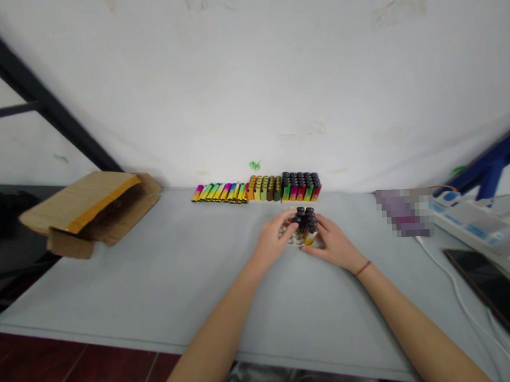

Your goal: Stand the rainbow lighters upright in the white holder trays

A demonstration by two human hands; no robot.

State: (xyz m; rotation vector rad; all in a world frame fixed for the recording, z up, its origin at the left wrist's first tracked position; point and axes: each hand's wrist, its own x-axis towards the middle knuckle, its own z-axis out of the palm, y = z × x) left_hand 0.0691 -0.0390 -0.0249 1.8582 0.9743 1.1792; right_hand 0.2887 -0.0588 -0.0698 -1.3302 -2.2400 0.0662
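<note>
On the grey table, a small white tray with holes [294,238] stands in front of me, with several black-topped lighters [310,219] upright in its right part. My left hand [273,238] is at the tray's left side, thumb and fingers closed around a black-topped lighter [296,219] over the tray. At the right side, my right hand [335,241] curls its fingers around the tray and the lighters along its edge. Its thumb lies by the front corner. The lower ends of most of these lighters are hidden.
Behind stand full rows of black-topped lighters [301,186] and gold-topped lighters [264,188]. Shiny multicoloured lighters [219,192] lie beside them against the wall. An open cardboard box [99,206] is on the left. A power strip [471,221], phone [487,288] and white cable [453,286] occupy the right.
</note>
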